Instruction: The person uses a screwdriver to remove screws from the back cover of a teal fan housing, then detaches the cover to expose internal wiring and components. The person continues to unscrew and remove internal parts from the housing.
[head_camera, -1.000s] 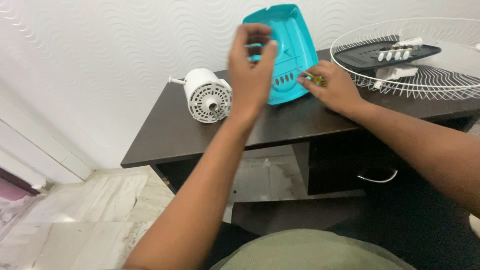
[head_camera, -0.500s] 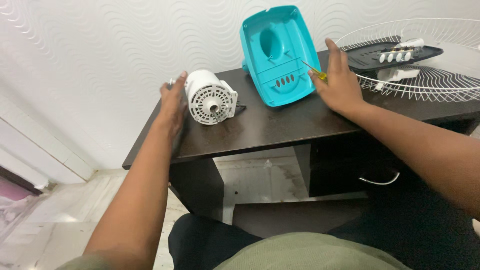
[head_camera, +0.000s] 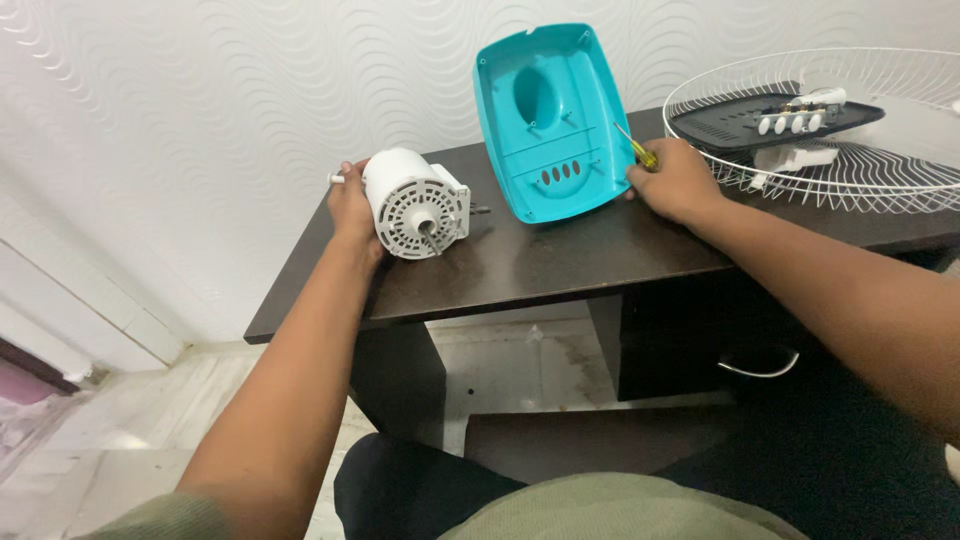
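Note:
A white fan motor with a slotted face and a short shaft lies on its side on the dark wooden desk. My left hand grips it from the left and behind. A teal plastic fan housing leans against the wall, hollow side facing me. My right hand rests at the housing's right edge, closed on a small yellow-handled screwdriver whose tip points up-left.
A white wire fan guard lies at the desk's right end, with a black panel carrying white buttons on it. A drawer with a metal handle sits under the desk. A pale tiled floor shows at lower left.
My left hand left the teal housing, swung down-left and took hold of the white motor. My right hand closed again around the screwdriver beside the housing.

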